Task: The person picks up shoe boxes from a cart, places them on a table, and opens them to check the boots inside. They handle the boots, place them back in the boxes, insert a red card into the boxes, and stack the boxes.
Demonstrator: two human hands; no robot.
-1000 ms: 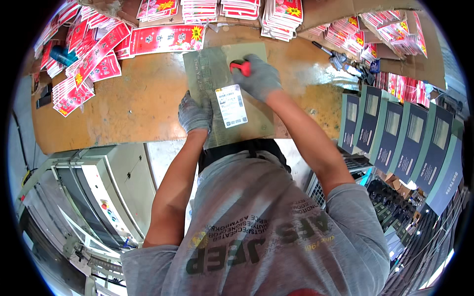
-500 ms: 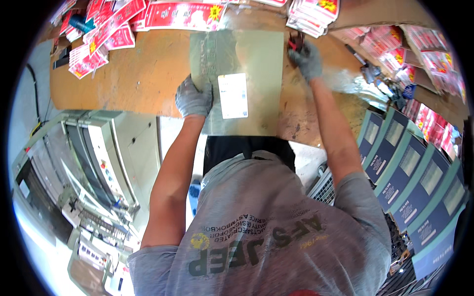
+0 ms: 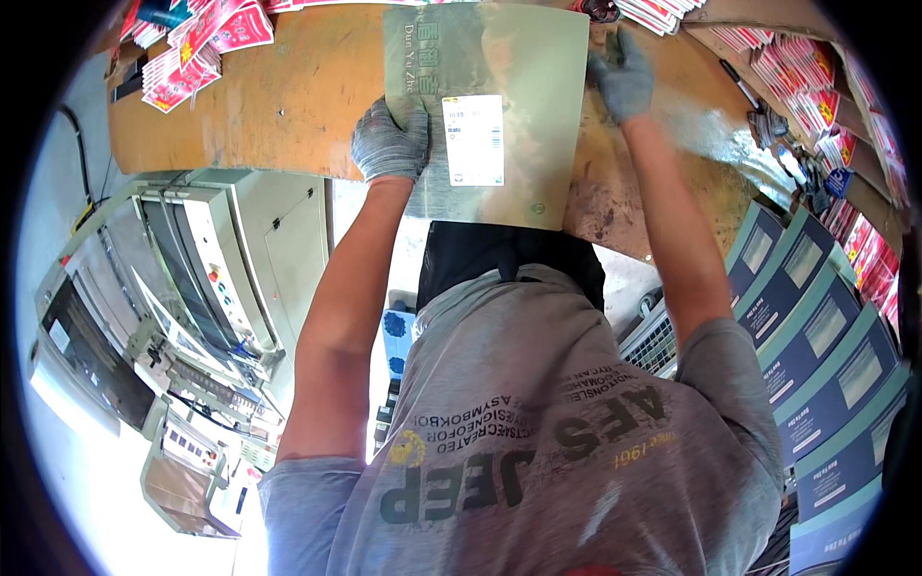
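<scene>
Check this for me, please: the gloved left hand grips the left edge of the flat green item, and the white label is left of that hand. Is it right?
Not quite: the white label is right of that hand, as the head view shows. The gloved left hand does grip the left edge of the flat green item.

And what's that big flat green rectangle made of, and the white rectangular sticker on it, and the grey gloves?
The flat green rectangular panel looks like smooth printed card, given its crisp edges; a plastic coating is possible. The white rectangular label seems to be printed paper, maybe slightly glossy, lying flat. The grey close-fitting gloves look like matte knitted fabric, with fine lines across the left one.
</scene>
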